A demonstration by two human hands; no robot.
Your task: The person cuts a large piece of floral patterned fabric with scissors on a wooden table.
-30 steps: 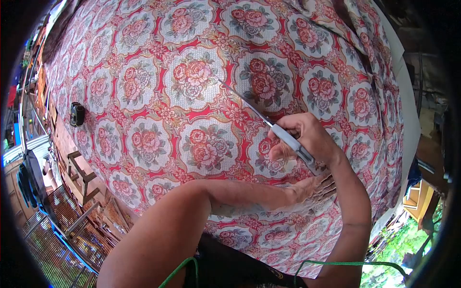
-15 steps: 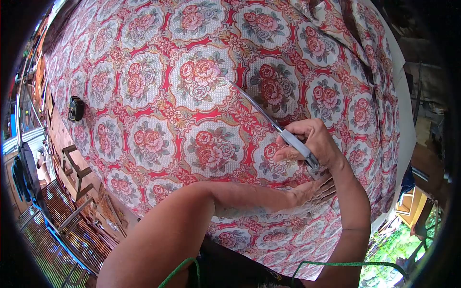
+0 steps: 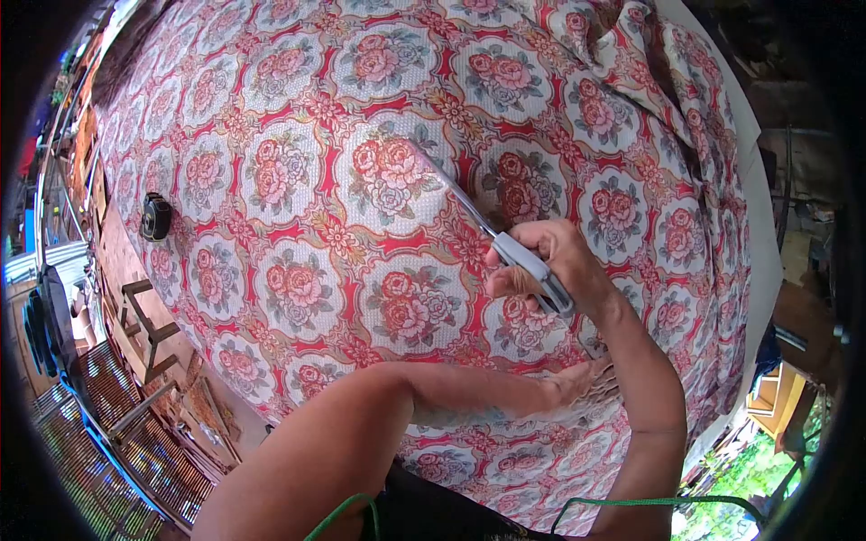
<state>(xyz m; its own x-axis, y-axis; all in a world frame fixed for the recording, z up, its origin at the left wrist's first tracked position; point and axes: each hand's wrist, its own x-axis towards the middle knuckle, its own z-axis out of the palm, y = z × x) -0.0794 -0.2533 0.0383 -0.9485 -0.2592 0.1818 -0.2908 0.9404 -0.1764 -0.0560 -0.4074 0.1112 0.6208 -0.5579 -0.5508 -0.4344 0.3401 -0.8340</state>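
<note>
My right hand [image 3: 564, 257] is closed around the grey handles of a pair of scissors [image 3: 528, 268]. Their long blades point up and left across a red and white rose-patterned fabric [image 3: 298, 180]. It is not clear whether the blades are open. My left arm crosses in from the lower left. My left hand [image 3: 586, 383] lies flat on the fabric just below my right wrist, with its fingertips partly hidden behind my right forearm.
A small black round tape measure [image 3: 156, 216] sits on the fabric at the far left. The fabric is bunched into folds at the top right [image 3: 631, 54]. Wooden stools and slatted flooring [image 3: 135, 316] lie below the left edge. A green cord [image 3: 631, 500] hangs at my chest.
My right hand and the scissors have moved up and left along the fabric. My left hand has stayed flat in place. The view has shifted slightly.
</note>
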